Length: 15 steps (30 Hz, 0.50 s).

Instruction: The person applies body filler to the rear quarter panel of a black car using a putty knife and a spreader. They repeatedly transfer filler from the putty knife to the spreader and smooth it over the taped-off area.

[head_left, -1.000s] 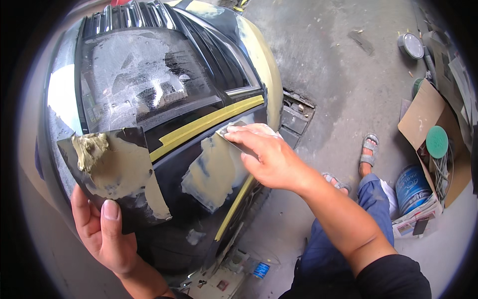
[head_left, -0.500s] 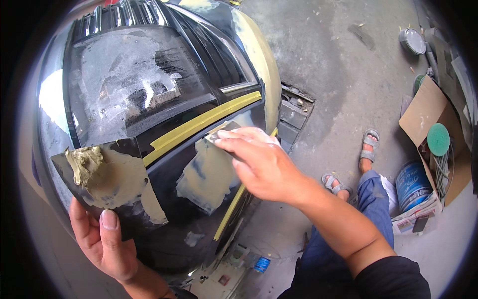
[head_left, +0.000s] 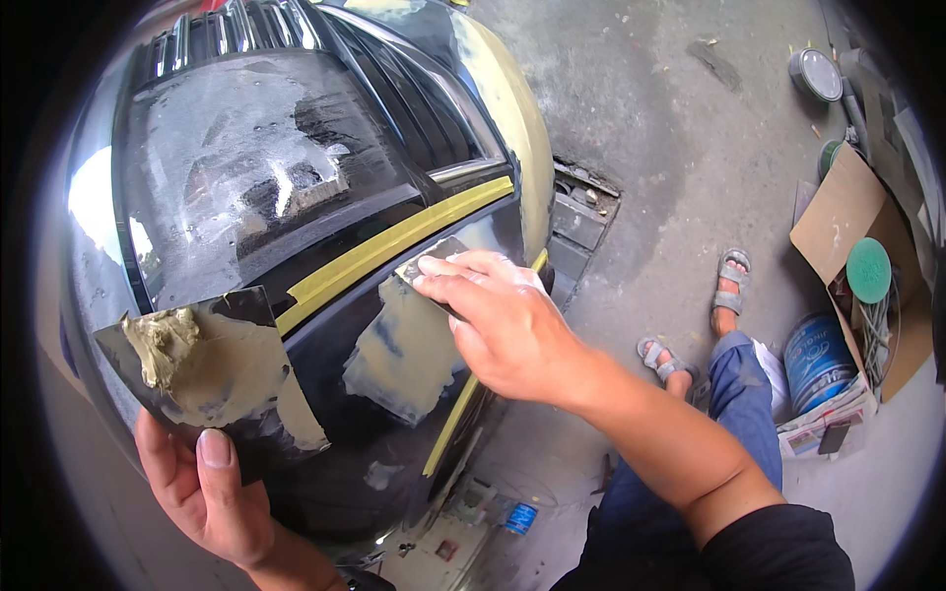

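My left hand (head_left: 212, 483) grips the lower edge of a thin dark mixing plate (head_left: 261, 389), thumb on top. On that plate sits a lump of yellowish-green body filler (head_left: 158, 345), with more smeared across its face. My right hand (head_left: 498, 315) pinches a flat putty spreader (head_left: 424, 261) against the dark side panel of a car, just below a strip of yellow masking tape (head_left: 394, 241). Below the spreader lies a spread patch of filler (head_left: 404, 350) with dark panel showing through. Part of the spreader is hidden by my fingers.
A second yellow tape strip (head_left: 451, 428) runs along the panel's lower edge. Car glass (head_left: 256, 148) with whitish residue lies beyond. To the right are a floor drain (head_left: 581, 222), a cardboard box (head_left: 838, 212), a blue pail (head_left: 820, 364) and a lidded can (head_left: 820, 76).
The spreader and my right hand have shifted slightly left along the upper edge of the filler patch. My left hand and the plate have dropped a little in the picture.
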Motion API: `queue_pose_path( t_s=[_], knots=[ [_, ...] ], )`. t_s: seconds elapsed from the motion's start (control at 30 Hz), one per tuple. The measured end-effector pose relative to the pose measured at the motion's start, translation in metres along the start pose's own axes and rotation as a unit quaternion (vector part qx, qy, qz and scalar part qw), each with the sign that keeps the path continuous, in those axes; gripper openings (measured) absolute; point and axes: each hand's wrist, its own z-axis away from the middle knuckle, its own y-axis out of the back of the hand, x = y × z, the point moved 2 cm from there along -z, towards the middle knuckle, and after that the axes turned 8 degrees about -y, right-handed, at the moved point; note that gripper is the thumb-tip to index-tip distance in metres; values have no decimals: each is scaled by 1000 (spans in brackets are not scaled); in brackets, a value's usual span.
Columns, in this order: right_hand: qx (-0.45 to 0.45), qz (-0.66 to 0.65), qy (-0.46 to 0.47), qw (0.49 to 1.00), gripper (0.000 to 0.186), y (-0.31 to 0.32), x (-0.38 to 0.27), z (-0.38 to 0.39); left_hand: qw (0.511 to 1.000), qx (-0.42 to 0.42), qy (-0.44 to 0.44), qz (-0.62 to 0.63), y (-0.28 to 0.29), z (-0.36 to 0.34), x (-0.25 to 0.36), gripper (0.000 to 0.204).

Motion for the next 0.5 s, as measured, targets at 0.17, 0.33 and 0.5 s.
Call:
queue_pose_path(
  t_s=[0.17,0.33,0.5],
  knots=[
    [-38,14,-15,999,40,12,8,8,1000,-19,-5,-22,4,2,-2,52],
    [-42,5,-5,999,42,18,15,-12,999,-33,-5,-26,4,1,-2,52],
    [-69,0,-13,998,43,18,20,-6,999,-30,-12,-25,2,2,0,52]
  ],
)
